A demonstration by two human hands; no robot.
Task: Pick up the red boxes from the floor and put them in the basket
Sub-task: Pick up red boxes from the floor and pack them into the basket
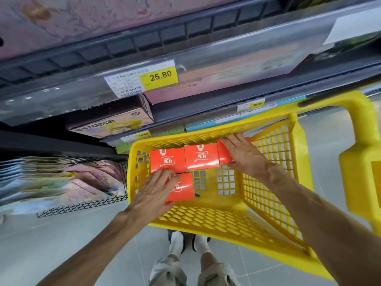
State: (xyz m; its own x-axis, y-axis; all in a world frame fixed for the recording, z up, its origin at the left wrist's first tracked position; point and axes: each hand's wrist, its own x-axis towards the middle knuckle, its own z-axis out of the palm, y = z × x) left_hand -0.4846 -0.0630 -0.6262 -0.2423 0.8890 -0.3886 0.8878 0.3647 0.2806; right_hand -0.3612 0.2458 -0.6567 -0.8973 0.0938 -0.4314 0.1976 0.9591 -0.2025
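Observation:
A yellow plastic basket stands on the floor in front of me. Several red boxes lie on its bottom. Two of them, a left one and a middle one, sit side by side along the far wall. My right hand is shut on a third red box at the right end of that row. My left hand grips another red box nearer to me, on the basket's left side.
Store shelves with price tags and boxed goods rise right behind the basket. A black wire rack of packets sits low on the left. The basket's tall yellow handle stands at the right. My feet are just below the basket on grey floor tiles.

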